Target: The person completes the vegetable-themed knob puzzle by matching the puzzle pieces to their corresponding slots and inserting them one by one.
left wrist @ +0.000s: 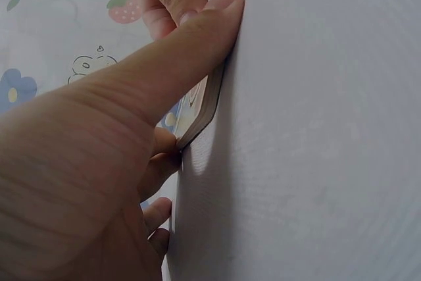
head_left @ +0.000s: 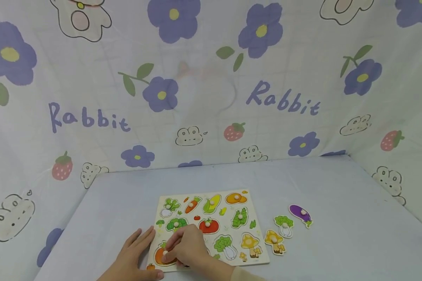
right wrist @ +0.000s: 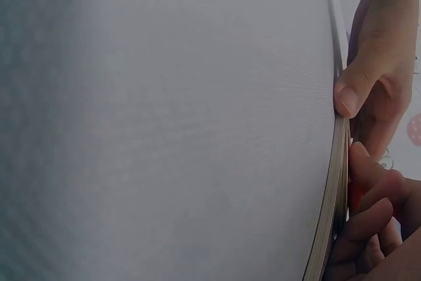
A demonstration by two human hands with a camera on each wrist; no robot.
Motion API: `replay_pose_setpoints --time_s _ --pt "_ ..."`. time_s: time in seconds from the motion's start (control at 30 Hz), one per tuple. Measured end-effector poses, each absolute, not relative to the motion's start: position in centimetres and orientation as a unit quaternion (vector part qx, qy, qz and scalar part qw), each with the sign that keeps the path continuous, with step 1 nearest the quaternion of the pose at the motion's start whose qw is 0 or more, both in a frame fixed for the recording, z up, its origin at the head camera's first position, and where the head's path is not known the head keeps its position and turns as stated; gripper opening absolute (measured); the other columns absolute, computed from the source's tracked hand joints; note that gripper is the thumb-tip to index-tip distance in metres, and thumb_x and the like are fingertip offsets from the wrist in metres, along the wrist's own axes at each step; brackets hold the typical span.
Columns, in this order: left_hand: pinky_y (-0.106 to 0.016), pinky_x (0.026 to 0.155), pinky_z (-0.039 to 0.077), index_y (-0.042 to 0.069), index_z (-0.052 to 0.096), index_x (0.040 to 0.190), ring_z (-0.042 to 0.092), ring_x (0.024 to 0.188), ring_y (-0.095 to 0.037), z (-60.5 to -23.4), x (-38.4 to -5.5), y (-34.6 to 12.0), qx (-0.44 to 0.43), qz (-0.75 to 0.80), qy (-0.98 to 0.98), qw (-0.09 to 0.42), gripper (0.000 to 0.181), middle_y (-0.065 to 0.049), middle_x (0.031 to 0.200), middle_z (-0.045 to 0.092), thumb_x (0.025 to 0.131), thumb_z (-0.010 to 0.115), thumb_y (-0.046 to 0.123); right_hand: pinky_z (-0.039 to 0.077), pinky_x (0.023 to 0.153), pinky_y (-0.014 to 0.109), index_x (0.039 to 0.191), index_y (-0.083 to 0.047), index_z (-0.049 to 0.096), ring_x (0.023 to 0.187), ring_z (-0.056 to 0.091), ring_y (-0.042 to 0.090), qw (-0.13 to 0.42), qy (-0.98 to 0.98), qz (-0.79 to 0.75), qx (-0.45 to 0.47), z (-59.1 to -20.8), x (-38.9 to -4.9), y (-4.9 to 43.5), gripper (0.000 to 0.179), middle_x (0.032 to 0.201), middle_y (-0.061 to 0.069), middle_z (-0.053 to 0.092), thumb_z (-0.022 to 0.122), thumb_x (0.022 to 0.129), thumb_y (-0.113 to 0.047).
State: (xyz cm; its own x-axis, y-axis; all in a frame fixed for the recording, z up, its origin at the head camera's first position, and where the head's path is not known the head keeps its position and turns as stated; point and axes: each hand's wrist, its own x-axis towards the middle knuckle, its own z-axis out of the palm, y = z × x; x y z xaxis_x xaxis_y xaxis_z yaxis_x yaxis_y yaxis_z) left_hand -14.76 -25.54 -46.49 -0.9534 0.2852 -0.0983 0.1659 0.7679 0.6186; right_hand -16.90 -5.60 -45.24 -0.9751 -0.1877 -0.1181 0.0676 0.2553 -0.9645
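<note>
A wooden peg puzzle board [head_left: 228,231] printed with vegetables lies flat on the table. My right hand [head_left: 191,246] is over its lower left part, thumb and index finger pinching the knob of the orange pumpkin piece [head_left: 159,256]. That piece sits at its matching outline, partly covered by the fingers. At the board's lower left corner rests my left hand [head_left: 131,253], fingers stretched along the left edge. In the left wrist view its thumb [left wrist: 197,41] lies straight against the board's front edge. Part of the bottom row is hidden under my right hand.
Right of the board lie three loose pieces: a mushroom [head_left: 275,242], a bok choy [head_left: 284,226] and an eggplant [head_left: 300,214]. Knobbed pieces such as the tomato [head_left: 213,227] and broccoli [head_left: 172,226] sit in the board. A patterned curtain [head_left: 204,97] stands behind the table.
</note>
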Motion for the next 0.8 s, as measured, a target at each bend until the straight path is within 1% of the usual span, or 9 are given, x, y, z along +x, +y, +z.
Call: replay_pose_setpoints --time_s 0.2,0.3,0.47,0.67,0.8 --pt "-0.07 0.106 0.022 0.009 0.034 0.154 0.01 0.143 -0.044 -46.54 -14.7 -25.52 0.126 0.321 0.934 0.093 0.111 -0.008 0.159 0.028 0.066 0.087 0.052 0.041 0.034 0.019 0.063 -0.014 0.068 0.033 0.042 0.006 0.089 0.803 -0.587 -0.053 -45.29 -16.76 -5.69 0.03 0.053 -0.005 0.061 0.092 0.058 0.002" --pt "-0.071 0.105 0.022 0.01 0.034 0.154 0.01 0.143 -0.044 -46.58 -14.79 -25.58 0.127 0.322 0.934 0.091 0.11 -0.007 0.159 0.028 0.067 0.086 0.052 0.041 0.034 0.019 0.063 -0.014 0.068 0.034 0.042 0.006 0.086 0.805 -0.584 -0.061 -45.3 -16.87 -5.69 0.029 0.053 -0.005 0.06 0.093 0.058 0.001" --pt "-0.072 0.105 0.021 0.01 0.033 0.154 0.009 0.143 -0.043 -46.59 -14.66 -25.71 0.128 0.322 0.933 0.096 0.11 -0.007 0.159 0.027 0.068 0.085 0.054 0.04 0.033 0.019 0.063 -0.013 0.068 0.034 0.042 0.008 0.095 0.805 -0.583 -0.063 -45.36 -16.88 -5.8 0.029 0.053 -0.005 0.061 0.093 0.058 0.0" --pt "-0.07 0.107 0.019 0.012 0.035 0.154 0.009 0.144 -0.039 -46.59 -14.68 -25.42 0.117 0.311 0.939 0.091 0.112 -0.003 0.159 0.028 0.065 0.084 0.059 0.039 0.033 0.019 0.064 -0.013 0.068 0.034 0.044 0.008 0.106 0.805 -0.58 -0.065 -45.15 -17.06 -5.72 0.029 0.053 -0.004 0.061 0.093 0.059 0.001" --pt "-0.069 0.108 0.016 0.01 0.034 0.154 0.008 0.144 -0.039 -46.55 -14.64 -25.43 0.128 0.305 0.94 0.085 0.114 -0.005 0.16 0.027 0.065 0.083 0.062 0.038 0.033 0.018 0.064 -0.012 0.067 0.034 0.045 0.008 0.113 0.804 -0.581 -0.061 -45.06 -17.1 -5.81 0.029 0.055 -0.002 0.062 0.092 0.06 0.002"
